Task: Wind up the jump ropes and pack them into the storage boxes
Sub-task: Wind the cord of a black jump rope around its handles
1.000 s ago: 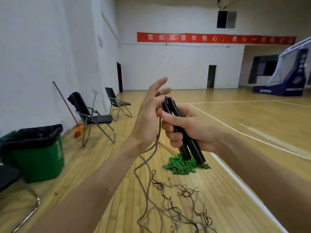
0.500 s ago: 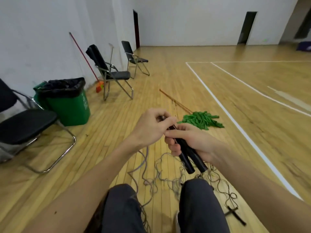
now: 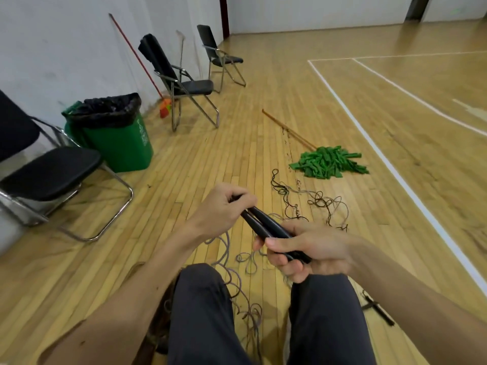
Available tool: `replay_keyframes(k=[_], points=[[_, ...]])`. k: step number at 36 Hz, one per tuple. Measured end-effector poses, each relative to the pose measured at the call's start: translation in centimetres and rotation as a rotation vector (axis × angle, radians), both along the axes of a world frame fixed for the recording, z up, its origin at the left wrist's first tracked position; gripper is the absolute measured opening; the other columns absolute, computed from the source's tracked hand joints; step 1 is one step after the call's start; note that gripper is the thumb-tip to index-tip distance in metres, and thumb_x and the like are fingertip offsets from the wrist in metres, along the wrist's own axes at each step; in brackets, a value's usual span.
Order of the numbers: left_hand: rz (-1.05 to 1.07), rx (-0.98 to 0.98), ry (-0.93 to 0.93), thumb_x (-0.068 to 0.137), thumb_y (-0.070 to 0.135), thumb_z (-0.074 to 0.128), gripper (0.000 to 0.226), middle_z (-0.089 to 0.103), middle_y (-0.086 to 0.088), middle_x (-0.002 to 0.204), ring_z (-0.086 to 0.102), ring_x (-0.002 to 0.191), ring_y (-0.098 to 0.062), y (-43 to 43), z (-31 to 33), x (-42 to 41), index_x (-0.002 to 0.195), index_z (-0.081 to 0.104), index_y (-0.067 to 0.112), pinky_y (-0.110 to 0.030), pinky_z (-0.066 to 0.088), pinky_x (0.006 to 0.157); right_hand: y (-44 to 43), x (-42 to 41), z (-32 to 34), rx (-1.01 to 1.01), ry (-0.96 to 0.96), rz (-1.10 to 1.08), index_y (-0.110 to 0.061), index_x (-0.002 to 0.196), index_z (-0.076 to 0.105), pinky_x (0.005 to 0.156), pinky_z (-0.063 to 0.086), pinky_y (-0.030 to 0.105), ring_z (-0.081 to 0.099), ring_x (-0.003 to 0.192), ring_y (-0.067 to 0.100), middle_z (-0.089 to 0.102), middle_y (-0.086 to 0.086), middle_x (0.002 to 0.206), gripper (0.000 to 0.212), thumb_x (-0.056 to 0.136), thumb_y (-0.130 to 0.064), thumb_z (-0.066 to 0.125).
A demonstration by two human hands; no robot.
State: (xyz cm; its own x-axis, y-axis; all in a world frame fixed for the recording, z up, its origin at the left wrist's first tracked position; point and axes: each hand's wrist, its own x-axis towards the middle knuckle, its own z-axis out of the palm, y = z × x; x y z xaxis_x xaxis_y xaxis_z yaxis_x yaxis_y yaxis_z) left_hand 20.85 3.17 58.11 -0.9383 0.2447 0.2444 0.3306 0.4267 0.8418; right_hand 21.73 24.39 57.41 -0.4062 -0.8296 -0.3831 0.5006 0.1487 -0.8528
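Observation:
Two black jump rope handles [image 3: 266, 225] lie side by side between my hands, above my knees. My right hand [image 3: 311, 248] grips their near ends. My left hand [image 3: 224, 209] pinches their far ends, where the rope comes out. The thin grey rope [image 3: 232, 275] hangs down in loose loops between my legs. A tangle of dark ropes [image 3: 316, 204] lies on the wooden floor just beyond my hands. Another black handle [image 3: 376, 309] rests on the floor at my right knee. No storage box is in view.
A green mop [image 3: 328, 164] with a wooden stick lies on the floor ahead. A green bin [image 3: 118, 138] with a black liner stands at the left wall, between black folding chairs [image 3: 52, 169]. A white court line [image 3: 395, 169] runs along the right.
The view has tilted from the hall down to the floor and my knees. My hands have lowered with the handles, and my left hand has closed on the handles' far ends.

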Motion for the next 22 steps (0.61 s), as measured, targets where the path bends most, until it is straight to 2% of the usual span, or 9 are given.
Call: replay_keyframes(k=[3, 5, 7, 9, 11, 13, 16, 20, 22], points=[[-0.036, 0.032, -0.02, 0.093, 0.03, 0.054, 0.047, 0.033, -0.001, 0.054, 0.031, 0.052, -0.018, 0.1, -0.8, -0.2, 0.057, 0.045, 0.001, -0.033, 0.026, 0.053, -0.1, -0.2, -0.9, -0.024, -0.063, 0.012, -0.007, 0.114, 0.062, 0.048, 0.024, 0.02, 0.036, 0.051, 0.006, 0.044, -0.001, 0.068, 0.031, 0.097, -0.033, 0.061], [-0.025, 0.061, -0.033, 0.092, 0.042, 0.051, 0.054, 0.032, -0.006, 0.055, 0.03, 0.052, -0.023, 0.2, -1.3, -0.6, 0.057, 0.043, 0.001, -0.032, 0.027, 0.054, -0.4, -0.1, -1.6, -0.028, -0.13, -0.006, -0.005, 0.116, 0.061, 0.048, 0.019, 0.02, 0.033, 0.049, 0.005, 0.041, -0.004, 0.065, 0.038, 0.098, -0.038, 0.056], [-0.007, 0.132, -0.061, 0.091, 0.05, 0.049, 0.06, 0.036, -0.011, 0.056, 0.032, 0.052, -0.023, 0.1, -1.7, -0.8, 0.057, 0.048, 0.001, -0.025, 0.029, 0.054, -0.6, 0.1, -2.1, -0.038, -0.179, -0.03, -0.005, 0.111, 0.061, 0.044, 0.02, 0.018, 0.032, 0.046, 0.003, 0.039, -0.006, 0.063, 0.035, 0.099, -0.037, 0.054], [0.067, 0.25, -0.121, 0.09, 0.056, 0.048, 0.058, 0.045, -0.014, 0.057, 0.039, 0.054, -0.025, -0.2, -2.1, -1.4, 0.056, 0.06, 0.01, -0.027, 0.031, 0.053, -0.6, 0.4, -2.2, -0.043, -0.185, -0.044, -0.009, 0.101, 0.061, 0.041, 0.024, 0.015, 0.033, 0.045, 0.002, 0.039, -0.006, 0.062, 0.027, 0.099, -0.035, 0.055], [0.145, 0.34, -0.155, 0.094, 0.053, 0.046, 0.056, 0.051, -0.011, 0.053, 0.046, 0.055, -0.029, -0.4, -2.6, -2.1, 0.057, 0.064, 0.014, -0.029, 0.033, 0.05, -0.7, 0.5, -2.4, -0.049, -0.18, -0.043, -0.013, 0.093, 0.056, 0.04, 0.026, 0.014, 0.033, 0.045, 0.002, 0.038, -0.006, 0.063, 0.022, 0.101, -0.033, 0.054], [0.172, 0.378, -0.159, 0.096, 0.053, 0.041, 0.06, 0.05, -0.003, 0.048, 0.045, 0.048, -0.024, -0.1, -3.2, -2.4, 0.057, 0.063, 0.013, -0.028, 0.031, 0.047, -0.8, 0.7, -2.5, -0.066, -0.182, -0.032, -0.014, 0.091, 0.053, 0.039, 0.029, 0.013, 0.033, 0.045, 0.002, 0.037, -0.006, 0.063, 0.021, 0.102, -0.032, 0.053], [0.177, 0.463, -0.205, 0.101, 0.061, 0.033, 0.068, 0.042, 0.0, 0.048, 0.036, 0.045, -0.015, 0.8, -3.6, -2.0, 0.055, 0.057, 0.017, -0.022, 0.028, 0.045, -1.0, 0.5, -2.4, -0.125, -0.188, -0.02, -0.015, 0.09, 0.051, 0.038, 0.03, 0.013, 0.034, 0.044, 0.001, 0.039, -0.006, 0.063, 0.021, 0.101, -0.033, 0.055], [0.176, 0.578, -0.287, 0.084, 0.075, 0.028, 0.063, 0.032, -0.004, 0.059, 0.027, 0.055, -0.017, 2.3, -4.2, -1.4, 0.059, 0.05, 0.021, -0.029, 0.026, 0.053, -1.0, -0.1, -1.9, -0.202, -0.138, -0.034, -0.013, 0.089, 0.05, 0.038, 0.032, 0.014, 0.036, 0.041, 0.002, 0.045, -0.004, 0.061, 0.025, 0.094, -0.034, 0.062], [0.178, 0.556, -0.335, 0.098, 0.066, 0.029, 0.062, 0.037, -0.003, 0.061, 0.035, 0.056, -0.018, 3.5, -4.3, -1.1, 0.059, 0.056, 0.026, -0.032, 0.031, 0.058, -1.0, -0.5, -1.7, -0.23, -0.092, -0.069, -0.012, 0.087, 0.049, 0.039, 0.033, 0.015, 0.036, 0.041, 0.003, 0.047, -0.003, 0.061, 0.025, 0.094, -0.032, 0.063]])
